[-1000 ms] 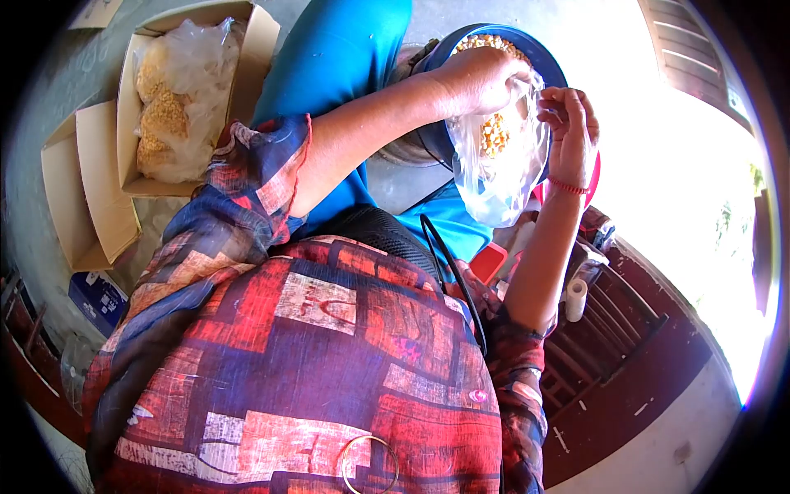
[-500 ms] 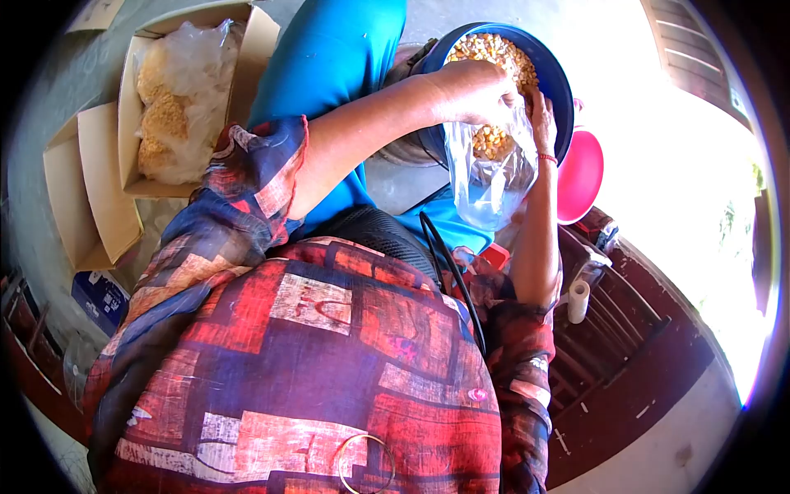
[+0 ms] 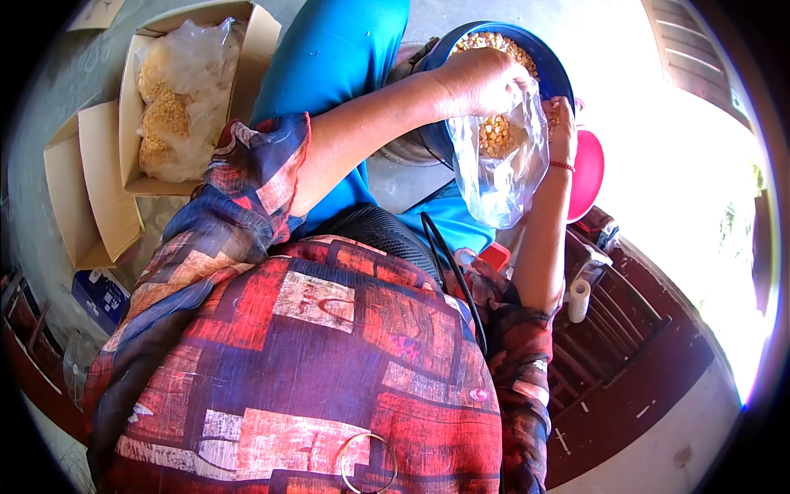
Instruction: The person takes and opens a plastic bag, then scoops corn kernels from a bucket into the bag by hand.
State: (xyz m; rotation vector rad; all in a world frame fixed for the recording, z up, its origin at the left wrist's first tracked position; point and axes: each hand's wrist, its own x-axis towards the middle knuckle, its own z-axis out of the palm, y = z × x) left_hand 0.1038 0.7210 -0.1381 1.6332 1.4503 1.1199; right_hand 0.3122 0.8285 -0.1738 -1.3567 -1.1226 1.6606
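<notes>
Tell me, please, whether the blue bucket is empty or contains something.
Not empty: yellowish kernels show inside the blue bucket, beyond the left hand. How full, I cannot tell.

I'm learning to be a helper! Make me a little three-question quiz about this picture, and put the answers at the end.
1. Which hand has the red bracelet on its wrist?
2. True or false: the left hand is gripping the clear bag.
3. What colour is the bucket?
(a) green
(b) blue
(c) yellow

Key:
1. The right hand.
2. True.
3. (b) blue.
</notes>
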